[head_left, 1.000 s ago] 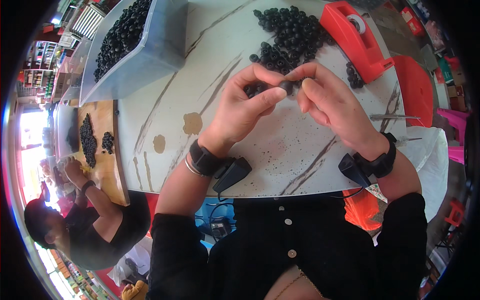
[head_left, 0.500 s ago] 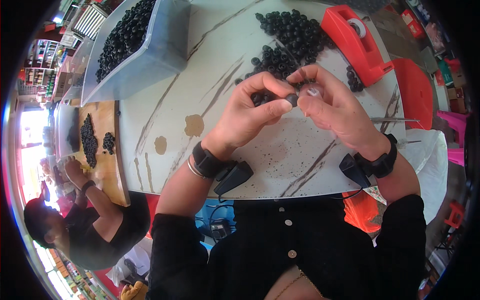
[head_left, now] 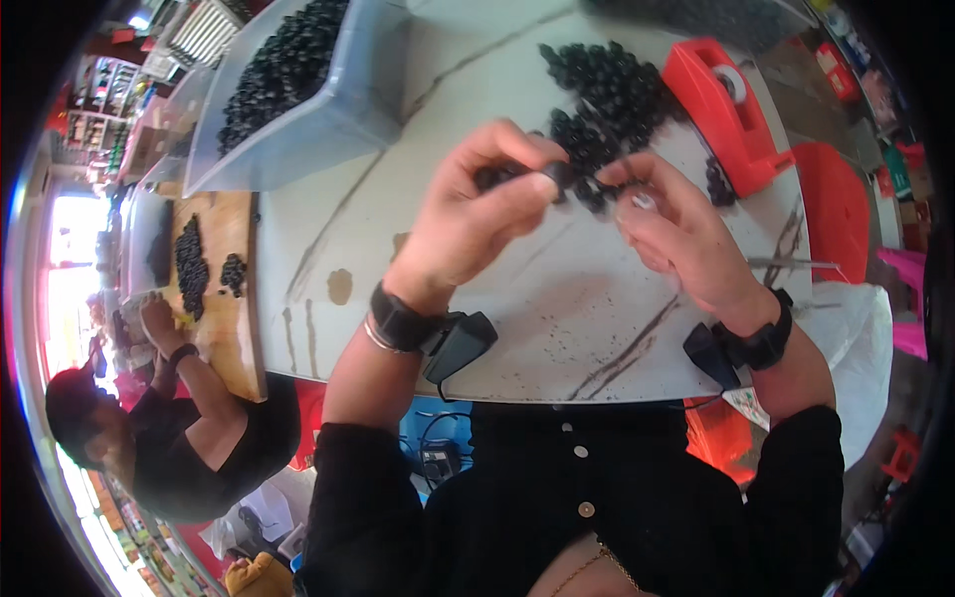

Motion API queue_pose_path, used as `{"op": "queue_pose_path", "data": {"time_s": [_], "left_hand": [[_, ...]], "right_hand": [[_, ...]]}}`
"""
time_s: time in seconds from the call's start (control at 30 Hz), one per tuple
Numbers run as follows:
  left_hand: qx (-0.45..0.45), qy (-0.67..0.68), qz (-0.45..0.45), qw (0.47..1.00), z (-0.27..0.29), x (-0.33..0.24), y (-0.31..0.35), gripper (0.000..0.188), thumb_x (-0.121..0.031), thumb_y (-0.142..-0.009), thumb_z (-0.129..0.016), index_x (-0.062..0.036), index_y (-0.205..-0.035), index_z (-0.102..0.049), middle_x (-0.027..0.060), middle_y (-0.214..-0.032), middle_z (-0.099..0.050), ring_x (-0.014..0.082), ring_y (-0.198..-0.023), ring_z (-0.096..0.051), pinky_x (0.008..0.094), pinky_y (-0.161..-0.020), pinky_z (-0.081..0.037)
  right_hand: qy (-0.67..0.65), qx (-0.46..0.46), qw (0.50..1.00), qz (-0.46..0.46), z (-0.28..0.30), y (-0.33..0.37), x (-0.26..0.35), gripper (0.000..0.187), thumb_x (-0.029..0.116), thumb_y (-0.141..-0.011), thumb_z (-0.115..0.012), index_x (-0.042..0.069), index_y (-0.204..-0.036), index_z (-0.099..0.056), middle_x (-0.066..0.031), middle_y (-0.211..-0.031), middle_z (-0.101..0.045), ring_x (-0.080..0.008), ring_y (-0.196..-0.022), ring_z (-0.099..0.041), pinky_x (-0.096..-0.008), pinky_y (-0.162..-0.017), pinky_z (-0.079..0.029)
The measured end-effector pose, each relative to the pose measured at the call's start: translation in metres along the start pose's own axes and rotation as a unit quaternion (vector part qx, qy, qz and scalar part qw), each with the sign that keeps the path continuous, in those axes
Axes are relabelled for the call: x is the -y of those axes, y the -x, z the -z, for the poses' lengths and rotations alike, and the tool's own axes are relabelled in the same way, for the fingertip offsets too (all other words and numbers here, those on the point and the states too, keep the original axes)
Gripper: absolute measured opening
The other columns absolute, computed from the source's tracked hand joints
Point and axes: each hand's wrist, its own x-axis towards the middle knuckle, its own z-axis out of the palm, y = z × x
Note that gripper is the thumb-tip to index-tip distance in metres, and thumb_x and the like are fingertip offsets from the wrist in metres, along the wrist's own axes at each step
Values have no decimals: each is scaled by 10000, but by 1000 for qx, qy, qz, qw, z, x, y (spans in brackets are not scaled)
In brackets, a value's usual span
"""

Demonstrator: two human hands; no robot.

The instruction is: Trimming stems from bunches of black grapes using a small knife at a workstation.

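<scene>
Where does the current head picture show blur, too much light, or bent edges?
Head view: left hand, right hand and dark round pieces look slightly blurred; head view, far left: glare washes out the bright opening; head view, below centre: the white table's near edge bows.

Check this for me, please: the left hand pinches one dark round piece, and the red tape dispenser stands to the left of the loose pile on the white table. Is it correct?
Not quite: in the head view, the red tape dispenser stands to the right of the loose pile on the white table. The left hand does pinch one dark round piece.
</scene>
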Motion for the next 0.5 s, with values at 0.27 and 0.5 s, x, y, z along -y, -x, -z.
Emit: {"op": "queue_pose_path", "data": {"time_s": [0.27,0.5], "left_hand": [[-161,-372,-194,893,82,-177,-17,76,-58,-823,-555,-35,-892,-577,-18,-665,-519,34,-549,-415,165,-487,-328],[-330,-555,-229,728,94,-221,-43,265,-167,-837,-587,-15,-1047,-532,17,-874,-587,85,-780,-525,211,-697,-425]], "right_hand": [[-15,-27,999,-32,0,7,3,281,61,-842,-460,32,-1118,-416,12,-729,-446,5,-478,-300,-131,-417,-245],[-27,-31,999,-26,-3,2,4,277,47,-838,-457,23,-1112,-421,14,-720,-438,5,-475,-301,-129,-403,-249]]}}
